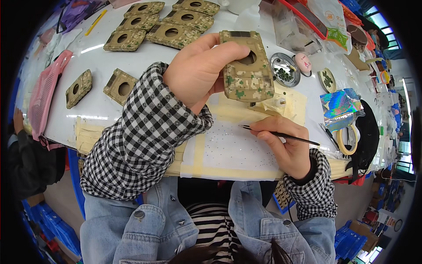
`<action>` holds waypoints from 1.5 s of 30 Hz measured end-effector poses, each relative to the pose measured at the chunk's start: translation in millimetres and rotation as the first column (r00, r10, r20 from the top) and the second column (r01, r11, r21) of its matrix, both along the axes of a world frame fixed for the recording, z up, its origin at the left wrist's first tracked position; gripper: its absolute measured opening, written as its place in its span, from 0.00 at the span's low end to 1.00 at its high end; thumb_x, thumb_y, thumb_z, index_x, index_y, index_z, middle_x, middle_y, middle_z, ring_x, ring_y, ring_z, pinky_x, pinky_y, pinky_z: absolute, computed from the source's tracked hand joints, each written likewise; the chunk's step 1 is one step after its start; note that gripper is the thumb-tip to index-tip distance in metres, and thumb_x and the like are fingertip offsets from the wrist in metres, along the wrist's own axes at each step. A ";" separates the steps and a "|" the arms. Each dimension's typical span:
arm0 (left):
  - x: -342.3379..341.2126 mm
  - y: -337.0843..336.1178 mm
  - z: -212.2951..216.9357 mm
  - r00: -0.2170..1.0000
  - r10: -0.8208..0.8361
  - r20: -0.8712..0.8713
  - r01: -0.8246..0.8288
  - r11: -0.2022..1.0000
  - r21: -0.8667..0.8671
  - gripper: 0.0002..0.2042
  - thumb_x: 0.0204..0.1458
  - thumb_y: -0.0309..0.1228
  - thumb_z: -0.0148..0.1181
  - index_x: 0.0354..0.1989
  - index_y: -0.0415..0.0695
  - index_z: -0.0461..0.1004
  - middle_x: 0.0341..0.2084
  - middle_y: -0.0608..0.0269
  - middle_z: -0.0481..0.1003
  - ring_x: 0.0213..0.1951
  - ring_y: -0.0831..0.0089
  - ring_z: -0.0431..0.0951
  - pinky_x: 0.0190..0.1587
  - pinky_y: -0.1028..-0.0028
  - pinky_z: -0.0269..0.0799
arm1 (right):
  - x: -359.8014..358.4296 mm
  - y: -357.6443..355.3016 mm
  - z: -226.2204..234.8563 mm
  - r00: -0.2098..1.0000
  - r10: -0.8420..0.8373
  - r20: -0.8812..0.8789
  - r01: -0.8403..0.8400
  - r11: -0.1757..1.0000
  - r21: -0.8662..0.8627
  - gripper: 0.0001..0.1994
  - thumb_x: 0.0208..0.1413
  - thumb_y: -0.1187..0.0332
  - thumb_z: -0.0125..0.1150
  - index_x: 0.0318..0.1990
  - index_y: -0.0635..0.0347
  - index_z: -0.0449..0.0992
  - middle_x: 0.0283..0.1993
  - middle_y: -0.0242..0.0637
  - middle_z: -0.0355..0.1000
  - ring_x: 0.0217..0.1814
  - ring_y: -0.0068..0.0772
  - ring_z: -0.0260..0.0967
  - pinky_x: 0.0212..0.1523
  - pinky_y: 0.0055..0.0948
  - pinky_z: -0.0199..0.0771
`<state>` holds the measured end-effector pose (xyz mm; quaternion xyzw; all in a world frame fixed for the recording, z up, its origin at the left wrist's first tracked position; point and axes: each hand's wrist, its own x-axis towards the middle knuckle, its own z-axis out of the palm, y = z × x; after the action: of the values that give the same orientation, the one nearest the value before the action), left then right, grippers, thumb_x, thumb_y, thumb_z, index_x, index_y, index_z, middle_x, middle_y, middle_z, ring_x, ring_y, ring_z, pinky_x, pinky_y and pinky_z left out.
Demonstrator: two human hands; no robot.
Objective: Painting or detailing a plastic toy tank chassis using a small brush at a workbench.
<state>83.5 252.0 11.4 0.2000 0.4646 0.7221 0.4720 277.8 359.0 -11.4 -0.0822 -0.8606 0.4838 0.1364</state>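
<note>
My left hand (195,72) is closed on a camouflage-patterned model tank hull (249,81), lifted over the table. Its thumb lies at the round hole in the hull's top. Black tweezers (295,138) are pinched in my right hand (288,147), just below the hull, their tips pointing left. Under those tips lies a white sheet (228,160) edged with yellowish tape and scattered with tiny specks. Whether the tweezers grip a speck is too small to tell. Crumpled yellowish tape (274,105) sits just behind my right hand.
Several more hulls (173,34) stand at the back left, with two nearer ones (79,89) beside a pink mesh basket (50,94). Right of me are a metal dish (298,75) of dark green bits, a shiny holographic packet (340,108) and a tape roll (354,143).
</note>
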 end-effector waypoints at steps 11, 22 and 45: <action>0.0 -0.2 0.3 1.000 -0.003 -0.003 0.003 1.000 0.003 0.10 0.57 0.30 0.52 0.43 0.37 0.68 0.41 0.54 0.75 0.44 0.68 0.78 0.47 0.70 0.76 | -0.4 -0.5 0.4 1.000 -0.002 -0.001 0.002 1.000 0.011 0.06 0.52 0.76 0.61 0.37 0.67 0.77 0.35 0.42 0.76 0.36 0.34 0.73 0.39 0.26 0.73; -0.3 0.1 0.0 1.000 -0.004 0.008 0.004 1.000 0.004 0.10 0.57 0.30 0.52 0.43 0.37 0.68 0.41 0.54 0.75 0.45 0.68 0.78 0.47 0.70 0.75 | -0.5 -0.5 0.2 1.000 -0.001 -0.001 0.001 1.000 0.011 0.05 0.52 0.76 0.61 0.36 0.68 0.77 0.35 0.42 0.76 0.35 0.33 0.73 0.38 0.26 0.72; -0.2 -0.9 0.0 1.000 -0.010 0.005 0.010 1.000 0.015 0.10 0.57 0.30 0.52 0.42 0.37 0.68 0.41 0.55 0.75 0.44 0.69 0.78 0.47 0.70 0.76 | 0.3 -3.2 -1.7 0.996 -0.072 0.046 0.077 0.990 -0.115 0.06 0.53 0.76 0.60 0.37 0.68 0.77 0.35 0.42 0.76 0.36 0.32 0.73 0.39 0.25 0.72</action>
<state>83.2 251.2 11.4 0.2040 0.4569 0.7238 0.4751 278.0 355.8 -13.1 -0.1322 -0.8298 0.5260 0.1314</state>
